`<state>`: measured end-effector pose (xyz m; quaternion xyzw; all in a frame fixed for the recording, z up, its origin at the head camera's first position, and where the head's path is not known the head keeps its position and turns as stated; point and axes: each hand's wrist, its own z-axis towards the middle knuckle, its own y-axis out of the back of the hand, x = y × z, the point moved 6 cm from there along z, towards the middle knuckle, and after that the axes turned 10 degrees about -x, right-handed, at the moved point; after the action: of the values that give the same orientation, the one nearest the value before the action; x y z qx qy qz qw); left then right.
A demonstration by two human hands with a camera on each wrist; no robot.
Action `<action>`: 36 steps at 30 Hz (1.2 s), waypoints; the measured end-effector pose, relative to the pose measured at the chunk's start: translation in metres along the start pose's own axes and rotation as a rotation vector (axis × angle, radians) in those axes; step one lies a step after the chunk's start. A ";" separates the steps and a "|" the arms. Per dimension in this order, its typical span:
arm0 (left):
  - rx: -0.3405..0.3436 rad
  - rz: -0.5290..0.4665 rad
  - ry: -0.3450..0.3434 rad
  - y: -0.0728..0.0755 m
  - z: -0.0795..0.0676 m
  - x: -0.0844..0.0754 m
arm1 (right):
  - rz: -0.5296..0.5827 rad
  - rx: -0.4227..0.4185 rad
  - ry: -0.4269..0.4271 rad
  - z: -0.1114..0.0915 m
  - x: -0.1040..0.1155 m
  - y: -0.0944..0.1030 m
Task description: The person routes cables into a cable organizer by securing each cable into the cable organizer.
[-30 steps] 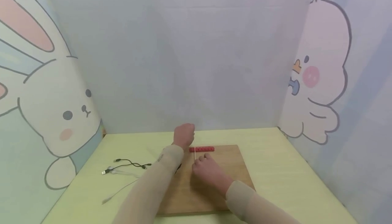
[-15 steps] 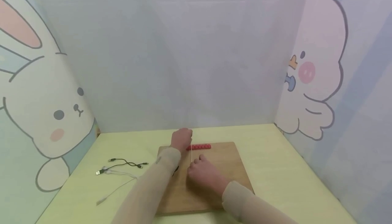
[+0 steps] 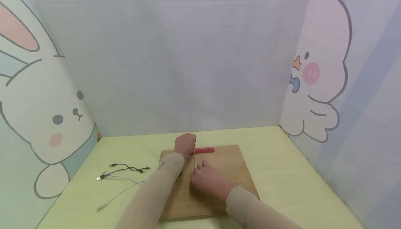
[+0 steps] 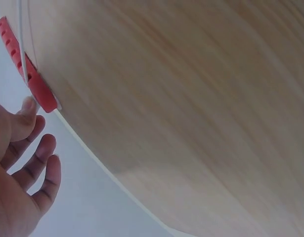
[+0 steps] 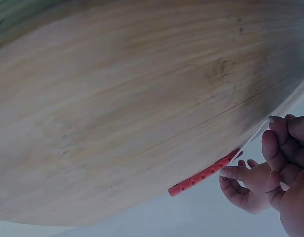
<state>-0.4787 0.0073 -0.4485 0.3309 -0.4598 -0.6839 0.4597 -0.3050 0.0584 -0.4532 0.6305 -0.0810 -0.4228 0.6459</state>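
Note:
A red cable organizer strip (image 3: 205, 150) with several notches lies along the far edge of the wooden board (image 3: 232, 173). A white cable (image 3: 195, 159) runs taut across its left end. At the far side my left hand (image 3: 185, 144) pinches that cable between thumb and index finger, beside the strip's end; in the left wrist view its other fingers (image 4: 52, 180) are loosely bent. Nearer to me, over the board, my right hand (image 3: 211, 181) pinches the cable's other stretch. From the right wrist view, the cable spans between both hands past the red strip (image 5: 203, 175).
Left of the board, black USB cables (image 3: 125, 169) and white cables (image 3: 117, 197) lie loose on the pale yellow table (image 3: 291, 180). A small black piece (image 3: 179, 176) shows beside the left sleeve. Printed cartoon curtains stand around the table.
The left hand has come slightly nearer to the board and the strip, keeping hold of the cable. The right hand stays nearly in place; the head view has shifted a little.

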 end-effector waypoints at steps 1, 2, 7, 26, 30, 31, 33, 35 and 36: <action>0.005 0.003 0.002 -0.001 0.000 0.000 | 0.012 0.004 0.002 0.000 0.000 0.000; 0.006 0.003 0.002 -0.001 -0.001 -0.001 | 0.028 0.006 0.002 -0.001 0.001 -0.001; 0.010 -0.008 0.007 0.000 -0.003 -0.004 | 0.063 -0.019 -0.002 -0.004 0.004 0.000; 0.006 -0.100 -0.016 -0.003 -0.023 0.008 | 0.071 0.032 -0.010 -0.001 0.009 0.007; 0.012 -0.091 -0.023 0.010 -0.025 0.011 | 0.100 0.052 -0.047 0.003 -0.003 0.007; 0.016 -0.091 -0.025 0.013 -0.025 0.012 | 0.104 0.056 -0.066 0.004 -0.007 0.008; 0.022 -0.091 -0.030 0.019 -0.025 0.015 | 0.095 0.062 -0.094 0.005 -0.014 0.010; 0.034 -0.088 -0.035 0.026 -0.025 0.019 | 0.084 0.055 -0.102 0.007 -0.020 0.012; 0.038 -0.081 -0.035 0.030 -0.025 0.022 | 0.072 0.049 -0.100 0.008 -0.023 0.013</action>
<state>-0.4549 -0.0255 -0.4306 0.3461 -0.4669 -0.6988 0.4171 -0.3182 0.0654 -0.4306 0.6207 -0.1461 -0.4282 0.6403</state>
